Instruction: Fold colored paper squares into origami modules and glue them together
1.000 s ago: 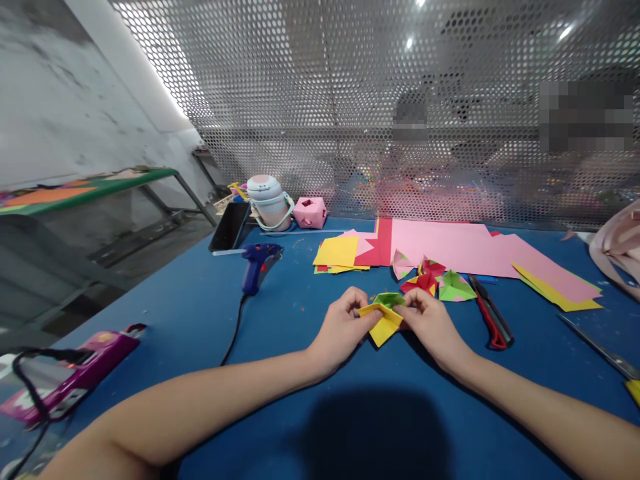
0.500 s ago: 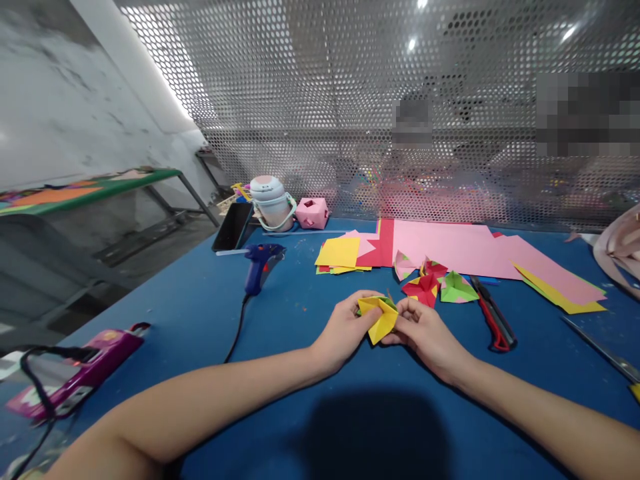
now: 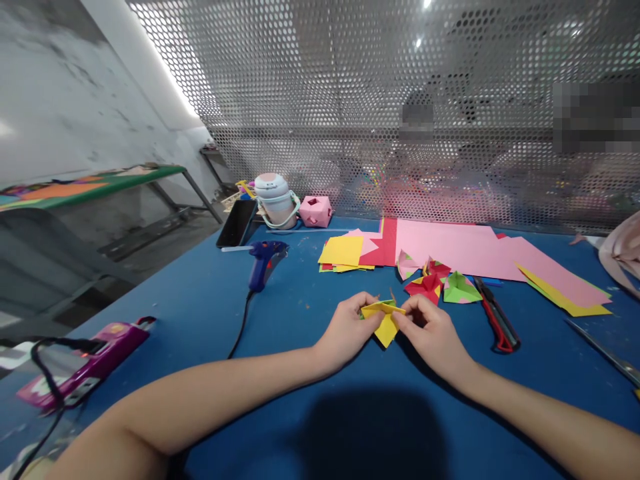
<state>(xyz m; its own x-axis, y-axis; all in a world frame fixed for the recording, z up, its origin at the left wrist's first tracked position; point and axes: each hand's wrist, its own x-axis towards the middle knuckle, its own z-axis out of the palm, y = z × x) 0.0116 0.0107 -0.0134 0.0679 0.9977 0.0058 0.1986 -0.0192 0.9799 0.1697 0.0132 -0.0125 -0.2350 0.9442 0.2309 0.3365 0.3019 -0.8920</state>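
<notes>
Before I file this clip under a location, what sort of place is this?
Probably a craft workspace: a blue glue gun, a red and black utility knife and square yellow paper sheets rest on a blue tabletop.

The counter (image 3: 295, 313) is blue, with little specks. At the back left are a black phone (image 3: 237, 223), a white cup (image 3: 274, 200) and a pink paper box (image 3: 316, 211). A blue glue gun (image 3: 261, 263) lies nearer. Big pink sheets (image 3: 445, 247) lie by yellow squares (image 3: 343, 251). Small folded papers (image 3: 461, 288) sit beside a red cutter (image 3: 500, 323). A purple power strip (image 3: 103, 360) is far left, and scissors (image 3: 603, 350) far right.
</notes>
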